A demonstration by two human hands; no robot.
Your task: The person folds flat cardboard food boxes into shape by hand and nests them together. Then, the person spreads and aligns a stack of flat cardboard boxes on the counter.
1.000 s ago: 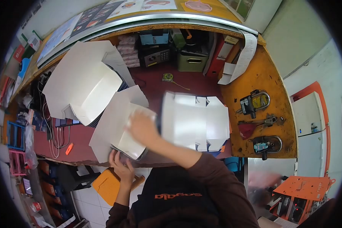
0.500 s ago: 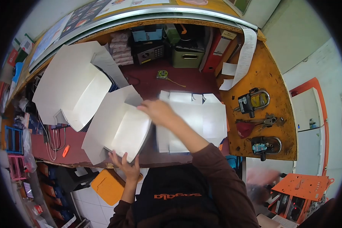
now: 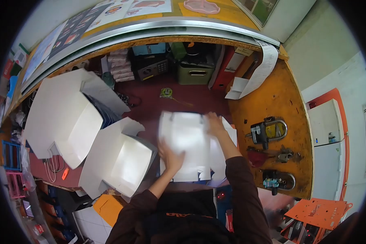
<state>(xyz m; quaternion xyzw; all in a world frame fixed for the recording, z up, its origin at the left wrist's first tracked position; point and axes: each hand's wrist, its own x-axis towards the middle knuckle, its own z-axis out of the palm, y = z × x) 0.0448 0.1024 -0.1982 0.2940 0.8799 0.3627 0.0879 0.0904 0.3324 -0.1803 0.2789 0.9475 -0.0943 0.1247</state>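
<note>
white card, smooth and a little blurred, makes up the flat sheet (image 3: 185,140) that lies toward the near edge of the dark red surface (image 3: 146,101). the person's left grip (image 3: 171,158) is at the sheet's left edge, thumb spread away from the fingers and laid across the white face; whether it pinches the card cannot be told. the right grip (image 3: 216,125) is toward the far end of the sheet's right edge, fingers blurred, and how tightly it closes cannot be told either. more flat card (image 3: 218,160) shows just to the right of the sheet, partly covered by it.

to the left, near the left grip, sits a part-folded white box (image 3: 130,164) with raised walls, and beyond it a larger stack of open white boxes (image 3: 61,114), dark blue edges showing between the layers. a tape measure (image 3: 166,92) lies beyond the sheet, its yellow blade pulled out a little. a green metal box (image 3: 195,74) and a red binder (image 3: 227,69) stand at the back. on the wooden ledge (image 3: 280,101) at the right are 2 padlocks (image 3: 269,132), with keys (image 3: 286,156) between them.
</note>
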